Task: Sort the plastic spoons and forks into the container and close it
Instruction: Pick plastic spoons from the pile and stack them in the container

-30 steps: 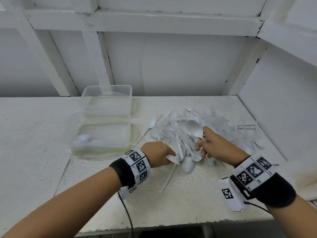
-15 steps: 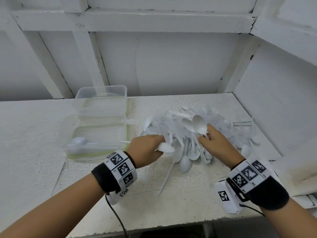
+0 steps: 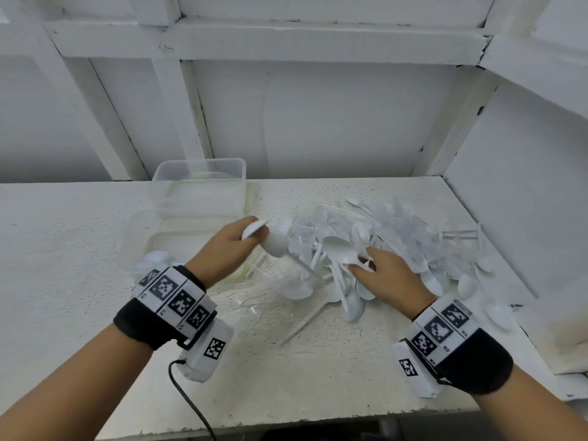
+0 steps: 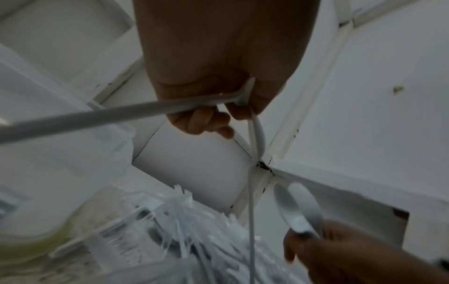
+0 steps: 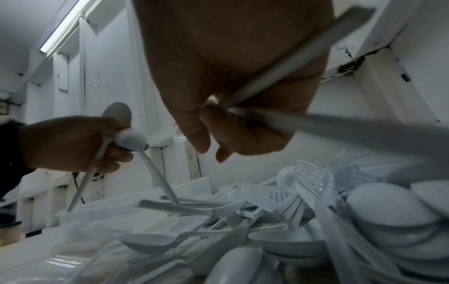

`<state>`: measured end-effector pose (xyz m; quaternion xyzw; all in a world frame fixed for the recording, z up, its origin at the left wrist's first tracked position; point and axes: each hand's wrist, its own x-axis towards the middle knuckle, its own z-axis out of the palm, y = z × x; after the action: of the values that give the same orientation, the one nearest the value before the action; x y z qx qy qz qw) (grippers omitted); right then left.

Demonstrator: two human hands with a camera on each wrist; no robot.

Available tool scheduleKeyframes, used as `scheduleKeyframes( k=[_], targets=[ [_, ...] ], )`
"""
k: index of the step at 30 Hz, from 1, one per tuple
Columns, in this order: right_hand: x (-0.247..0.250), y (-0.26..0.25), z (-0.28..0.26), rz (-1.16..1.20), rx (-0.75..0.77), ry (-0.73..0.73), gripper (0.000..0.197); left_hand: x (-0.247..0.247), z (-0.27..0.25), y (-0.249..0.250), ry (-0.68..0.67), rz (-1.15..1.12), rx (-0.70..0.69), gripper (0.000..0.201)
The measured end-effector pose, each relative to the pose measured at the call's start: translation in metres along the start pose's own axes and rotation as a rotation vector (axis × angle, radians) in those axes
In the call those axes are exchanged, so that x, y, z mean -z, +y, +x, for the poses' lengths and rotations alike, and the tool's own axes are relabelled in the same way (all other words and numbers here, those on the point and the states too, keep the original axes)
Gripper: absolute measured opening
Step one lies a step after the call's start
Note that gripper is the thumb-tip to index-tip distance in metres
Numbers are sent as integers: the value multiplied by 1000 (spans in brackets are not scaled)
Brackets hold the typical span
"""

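Head view: the left hand [image 3: 229, 246] grips white spoons [image 3: 275, 241] between the clear container [image 3: 197, 198] and the cutlery pile [image 3: 381, 246] on the surface [image 3: 318, 361]. Right wrist view: the right hand [image 5: 233, 80] pinches spoon handles [image 5: 279, 80] — fingers curled — above that pile.

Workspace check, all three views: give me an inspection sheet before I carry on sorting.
Surface: white speckled shelf, worn paint.
Job's things: clear container at back left, open, a few white spoons in its near section; cutlery pile of white spoons and clear forks at right; lid not identifiable.
Clutter: nothing seen apart from the loose cutlery.
Grippers: left hand grips two white spoons near the container; right hand pinches spoon handles over the pile.
Cables: black cable from the left wrist camera, hanging off the front edge.
Surroundings: white walls and beams; cracked paint at the corner joints.
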<state>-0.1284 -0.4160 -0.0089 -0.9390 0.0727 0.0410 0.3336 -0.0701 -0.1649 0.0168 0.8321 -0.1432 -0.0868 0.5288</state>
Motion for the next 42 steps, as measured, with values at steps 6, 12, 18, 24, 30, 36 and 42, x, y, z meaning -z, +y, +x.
scheduleKeyframes(
  k=[6,12,18,24,30,36,42],
  targets=[
    [-22,-4,-8,-182,-39,-107,27,-5,1,5,161,-441,80,28],
    [-34,-7,-14,-350,-7,-152,15,-26,-1,4,173,-399,109,27],
    [-6,-9,-16,-221,-117,-217,28,-40,-2,-1,56,-141,117,26],
    [24,-8,-30,153,-239,-149,22,-53,-6,-4,-166,169,87,23],
    [32,3,-40,505,-359,-81,21,-76,-12,-13,-390,615,50,22],
    [23,5,-43,725,-342,-12,21,-94,-18,-19,-458,949,-72,20],
    [11,4,-38,881,-306,-38,21,-94,-16,-20,-510,1011,-104,25]
  ],
)
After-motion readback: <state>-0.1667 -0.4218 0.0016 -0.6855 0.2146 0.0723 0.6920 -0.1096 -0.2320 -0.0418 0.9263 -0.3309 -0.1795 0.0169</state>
